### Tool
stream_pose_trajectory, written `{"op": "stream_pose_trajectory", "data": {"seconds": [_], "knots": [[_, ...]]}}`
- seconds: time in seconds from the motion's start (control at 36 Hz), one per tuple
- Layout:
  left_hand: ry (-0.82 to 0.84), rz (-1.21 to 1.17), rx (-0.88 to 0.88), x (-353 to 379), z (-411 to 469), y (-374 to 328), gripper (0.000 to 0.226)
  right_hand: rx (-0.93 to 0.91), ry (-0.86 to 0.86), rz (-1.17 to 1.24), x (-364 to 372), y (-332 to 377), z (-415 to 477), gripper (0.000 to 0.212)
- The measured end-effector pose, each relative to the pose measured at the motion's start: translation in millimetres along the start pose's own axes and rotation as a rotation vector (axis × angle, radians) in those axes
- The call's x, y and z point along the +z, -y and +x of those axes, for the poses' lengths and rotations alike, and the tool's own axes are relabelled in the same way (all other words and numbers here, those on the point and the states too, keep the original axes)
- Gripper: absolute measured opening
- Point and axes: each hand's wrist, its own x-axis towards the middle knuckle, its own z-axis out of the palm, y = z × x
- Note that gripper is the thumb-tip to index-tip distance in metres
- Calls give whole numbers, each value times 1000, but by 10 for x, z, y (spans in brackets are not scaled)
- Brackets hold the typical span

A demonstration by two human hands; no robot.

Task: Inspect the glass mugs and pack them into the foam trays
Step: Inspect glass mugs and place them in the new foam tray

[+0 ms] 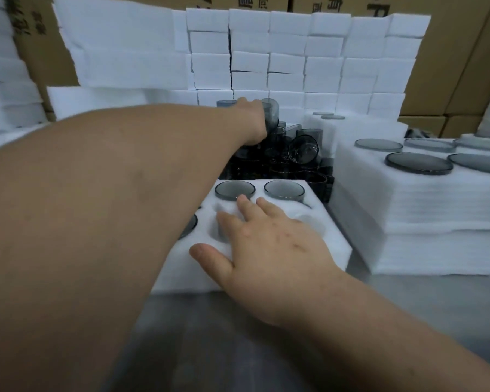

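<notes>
One mug (pixel 272 113) gripped by left hand (pixel 252 123) (atop the pile (pixel 297 154)), right hand (pixel 275 247) flat on foam tray (pixel 178 275)

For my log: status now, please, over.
Left hand grips mug at pile. Right hand open, flat on foam tray, over empty slots. Two packed mugs behind.

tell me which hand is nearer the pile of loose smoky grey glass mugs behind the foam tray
Left. The left hand is on top of the pile of smoky grey glass mugs, fingers hidden. The right hand rests flat on the white foam tray in front of it.
</notes>
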Motion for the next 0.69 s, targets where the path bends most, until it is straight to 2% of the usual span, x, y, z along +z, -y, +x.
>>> {"op": "stream_pose_trajectory", "data": {"seconds": [0.17,0.31,0.42,0.69], "knots": [[-88,-97,35,-75,-90,49,27,2,-12,-5,6,4,0,71],[-174,-341,30,-197,-288,92,24,12,-25,3,7,5,1,71],[-257,-529,19,-286,-622,187,7,15,-38,3,8,9,7,72],[-362,-997,-54,-417,-1740,488,18,40,-109,88,-25,0,-12,76]]}}
